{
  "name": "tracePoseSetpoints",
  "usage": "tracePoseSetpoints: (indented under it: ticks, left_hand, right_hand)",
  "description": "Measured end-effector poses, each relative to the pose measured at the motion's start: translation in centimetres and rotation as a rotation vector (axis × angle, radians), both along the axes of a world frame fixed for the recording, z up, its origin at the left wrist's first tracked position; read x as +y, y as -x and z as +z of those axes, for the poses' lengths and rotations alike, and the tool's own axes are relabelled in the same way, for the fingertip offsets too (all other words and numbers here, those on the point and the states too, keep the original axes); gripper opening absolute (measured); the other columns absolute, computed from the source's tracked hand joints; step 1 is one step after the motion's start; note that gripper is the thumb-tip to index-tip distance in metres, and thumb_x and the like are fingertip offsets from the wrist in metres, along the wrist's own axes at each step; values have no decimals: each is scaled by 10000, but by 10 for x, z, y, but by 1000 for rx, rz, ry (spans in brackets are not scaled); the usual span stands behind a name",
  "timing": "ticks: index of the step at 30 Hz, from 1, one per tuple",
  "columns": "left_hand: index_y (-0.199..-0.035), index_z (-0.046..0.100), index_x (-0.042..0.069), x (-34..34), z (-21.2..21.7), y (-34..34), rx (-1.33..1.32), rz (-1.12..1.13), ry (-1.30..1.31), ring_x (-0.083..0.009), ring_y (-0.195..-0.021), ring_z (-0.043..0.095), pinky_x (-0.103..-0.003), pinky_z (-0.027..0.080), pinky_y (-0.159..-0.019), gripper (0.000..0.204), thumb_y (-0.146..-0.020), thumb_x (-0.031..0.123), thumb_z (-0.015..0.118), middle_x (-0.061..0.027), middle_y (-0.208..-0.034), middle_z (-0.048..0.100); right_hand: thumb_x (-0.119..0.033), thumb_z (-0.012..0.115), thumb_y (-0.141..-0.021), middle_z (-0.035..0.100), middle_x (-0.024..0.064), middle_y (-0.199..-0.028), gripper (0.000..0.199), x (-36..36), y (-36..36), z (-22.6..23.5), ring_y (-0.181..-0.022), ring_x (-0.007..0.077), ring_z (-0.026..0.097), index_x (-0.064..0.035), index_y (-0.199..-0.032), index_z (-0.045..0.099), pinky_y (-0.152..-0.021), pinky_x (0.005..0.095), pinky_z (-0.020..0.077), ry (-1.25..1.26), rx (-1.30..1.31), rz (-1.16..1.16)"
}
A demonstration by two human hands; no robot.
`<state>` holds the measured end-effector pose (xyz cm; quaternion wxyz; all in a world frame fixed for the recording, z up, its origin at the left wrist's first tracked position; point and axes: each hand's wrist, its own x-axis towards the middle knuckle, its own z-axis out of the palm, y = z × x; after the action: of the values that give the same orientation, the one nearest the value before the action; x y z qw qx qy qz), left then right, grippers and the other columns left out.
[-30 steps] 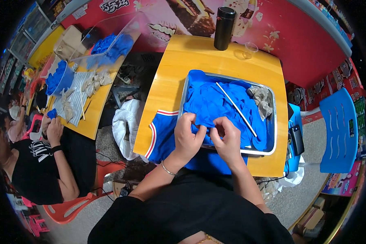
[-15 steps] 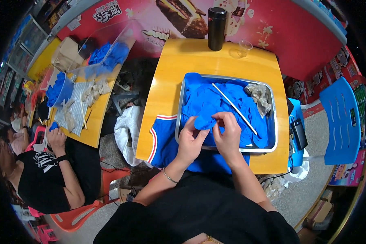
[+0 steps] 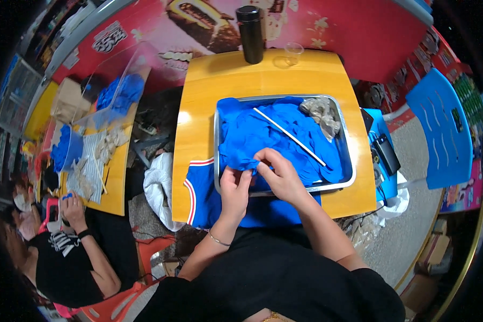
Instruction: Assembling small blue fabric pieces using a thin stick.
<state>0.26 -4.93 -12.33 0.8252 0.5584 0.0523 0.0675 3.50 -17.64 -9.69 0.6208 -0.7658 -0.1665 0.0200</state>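
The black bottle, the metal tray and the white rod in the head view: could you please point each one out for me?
black bottle point(image 3: 250, 36), head view, middle of its body.
metal tray point(image 3: 350, 155), head view, its right rim.
white rod point(image 3: 290, 137), head view, middle of its length.

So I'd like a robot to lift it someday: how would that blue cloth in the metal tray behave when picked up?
Probably floppy: the blue cloth lies in soft folds, bunching where the left hand and right hand pinch it. Likely light, since fingertips alone gather it. It may drag the thin white stick lying on top out of the metal tray.
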Motion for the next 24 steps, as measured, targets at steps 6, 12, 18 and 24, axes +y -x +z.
tracePoseSetpoints:
  ticks: [6, 12, 18, 24]
  left_hand:
    - [-1080, 545, 61, -8, 2, 6, 9, 2, -112, -64, -756, 522, -208, 428, -654, 178, -982, 174, 448, 2, -908, 581]
    - [-1126, 524, 105, -4, 8, 13, 343, -169, 525, -163, -993, 557, -330, 478, -823, 203, -986, 223, 436, -40, -1094, 574]
    - [-1181, 505, 105, -13, 19, 12, 210, 33, 445, -142, -998, 544, -314, 448, -857, 223, -988, 180, 421, -24, -1125, 564]
    - [-1239, 474, 86, -14, 2, 17, 1, -5, 193, -83, -899, 490, -252, 392, -754, 284, -957, 89, 441, -10, -1098, 551]
  right_hand:
    - [-89, 569, -852, 537, 102, -858, 109, -7, 3, 14, -824, 212, 529, 0, -912, 554, -725, 301, 428, 49, -57, 102]
    - [-97, 622, -827, 524, 105, -876, 106, 1, 15, 9, -798, 235, 544, -12, -882, 589, -689, 319, 450, 130, -198, -96]
    - [-47, 624, -812, 528, 112, -878, 96, 7, 13, 1, -736, 235, 553, -13, -892, 585, -637, 306, 457, 76, -192, -167]
    - [-89, 610, -826, 557, 99, -884, 74, 7, 8, -2, -779, 282, 593, -53, -888, 592, -645, 366, 474, 183, -218, -261]
